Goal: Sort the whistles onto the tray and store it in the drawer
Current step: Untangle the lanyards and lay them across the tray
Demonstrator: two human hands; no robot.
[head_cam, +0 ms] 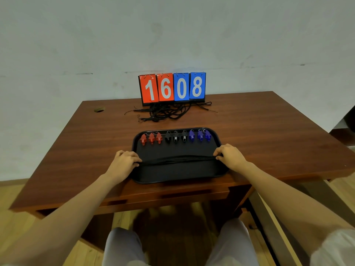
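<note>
A black tray (178,179) lies at the wooden table's front edge. Along its far side stand three red whistles (151,138), three black whistles (175,137) and three blue whistles (200,135) in one row. A bundle of black cords (178,159) stretches across the tray's middle. My left hand (124,162) grips its left end at the tray's left rim. At the right rim my right hand (229,156) pinches the other end. The drawer (172,194) under the tabletop is closed.
A flip scoreboard (172,88) reading 1608 stands at the table's back edge against the wall. A tangle of black cords (165,112) lies in front of it. A cable hole (99,109) is at the back left. My knees are under the table.
</note>
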